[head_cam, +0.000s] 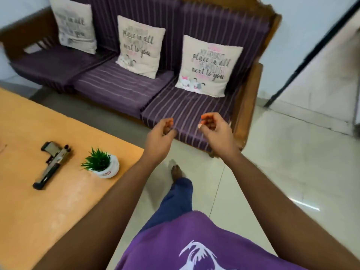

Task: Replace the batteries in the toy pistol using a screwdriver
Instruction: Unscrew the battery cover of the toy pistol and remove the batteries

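Arms reach forward from the bottom of the frame, both hands raised over the floor and the sofa's front edge. Left hand (161, 131) and right hand (213, 126): fingers loosely curled, nothing in either, the two held apart. Neither touches the desk.

Toy pistol (51, 164) lies flat on its side at centre left, on the orange desk (29, 211), well apart from both hands. Small potted plant (102, 164) stands just beside it, toward the desk edge. No screwdriver or batteries in view.

Judgement: pistol likely light, hollow plastic, stiff, smooth-sided, apt to skate on the slick top. Best taken round the grip or mid-body. Battery hatch cannot be made out; likely small screw, easy to lose.

Purple striped sofa (155, 88) with three cushions fills the upper frame.
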